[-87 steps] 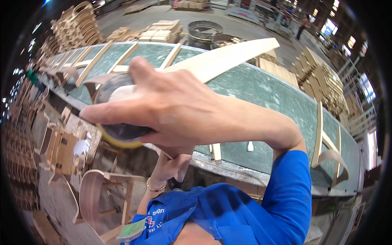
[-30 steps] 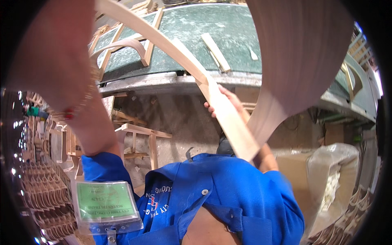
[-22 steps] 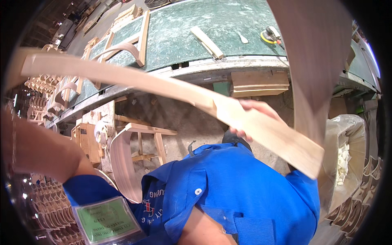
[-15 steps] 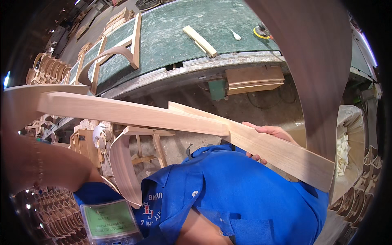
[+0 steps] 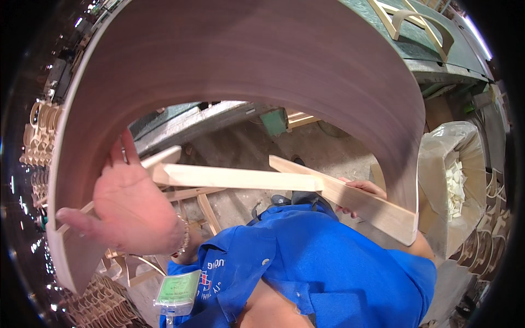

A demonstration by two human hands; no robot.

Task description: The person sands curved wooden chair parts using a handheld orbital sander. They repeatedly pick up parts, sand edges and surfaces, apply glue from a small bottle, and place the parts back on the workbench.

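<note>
A big curved brown plywood panel point(image 5: 246, 60) arches over most of the view, from lower left to the right. My left hand point(image 5: 128, 210) is raised in front of the panel's left leg with the palm open and the fingers spread; whether it touches the panel I cannot tell. A pale wooden frame piece point(image 5: 306, 186) made of joined flat rails crosses the middle under the arch. My right hand point(image 5: 361, 190) grips its right rail from behind, only the fingers showing. Below is my blue work shirt point(image 5: 317, 268).
A green-topped workbench point(image 5: 465, 60) with pale wooden frames point(image 5: 415, 22) runs along the upper right. A bag-lined bin of wood offcuts point(image 5: 454, 180) stands at the right. Stacks of curved wooden parts point(image 5: 41, 131) fill the left. A green badge point(image 5: 178, 287) hangs at my chest.
The curved panel has swung from the right side to arch over the whole view. My left hand has risen into view, palm open. The frame piece stays in my right hand, now lower.
</note>
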